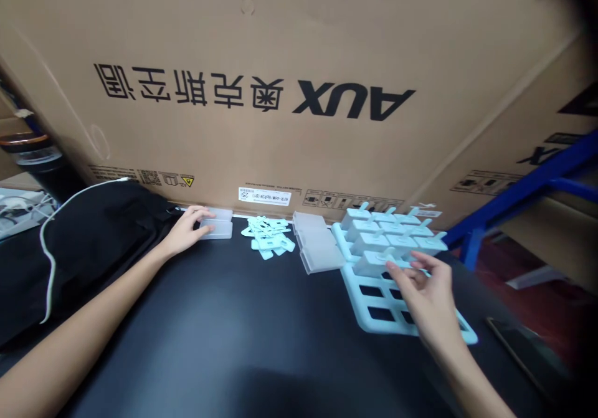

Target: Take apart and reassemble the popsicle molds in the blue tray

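My left hand is at the back left of the black table, its thumb and fingers closed around a translucent ice-pop mould lying beside another. My right hand hovers over the light-blue ice-pop rack, thumb and index finger apart. Its thumb is close to the front mould, which has a light-blue stick lid on it; I cannot tell whether they touch. Several lidded moulds stand in the back rows, sticks up. Front slots of the rack show bare openings; some are hidden by my right hand.
Light-blue stick lids lie in a pile mid-table, with translucent moulds beside the rack. A large cardboard box walls off the back. A black bag with a white cable lies left, a dark phone-like slab right.
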A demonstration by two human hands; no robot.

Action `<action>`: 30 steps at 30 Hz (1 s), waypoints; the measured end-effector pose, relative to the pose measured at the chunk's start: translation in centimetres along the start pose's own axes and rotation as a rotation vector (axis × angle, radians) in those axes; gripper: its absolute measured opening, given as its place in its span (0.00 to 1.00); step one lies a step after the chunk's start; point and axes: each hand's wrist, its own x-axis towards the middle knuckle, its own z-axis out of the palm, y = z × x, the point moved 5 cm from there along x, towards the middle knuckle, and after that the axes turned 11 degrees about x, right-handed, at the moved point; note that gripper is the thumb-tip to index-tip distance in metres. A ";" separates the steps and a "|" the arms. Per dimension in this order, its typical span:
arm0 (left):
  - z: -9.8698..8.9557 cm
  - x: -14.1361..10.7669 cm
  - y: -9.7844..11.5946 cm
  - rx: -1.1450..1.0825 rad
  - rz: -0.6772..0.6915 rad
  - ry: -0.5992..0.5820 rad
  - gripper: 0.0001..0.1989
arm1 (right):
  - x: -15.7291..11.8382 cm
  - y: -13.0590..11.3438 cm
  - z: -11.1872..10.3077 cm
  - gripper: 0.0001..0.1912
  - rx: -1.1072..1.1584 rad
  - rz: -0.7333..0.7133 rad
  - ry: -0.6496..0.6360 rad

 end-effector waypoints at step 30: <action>0.4 -1.0 1.1 0.233 0.146 -0.027 0.19 | -1.0 0.5 4.0 0.32 -0.733 -0.047 -0.312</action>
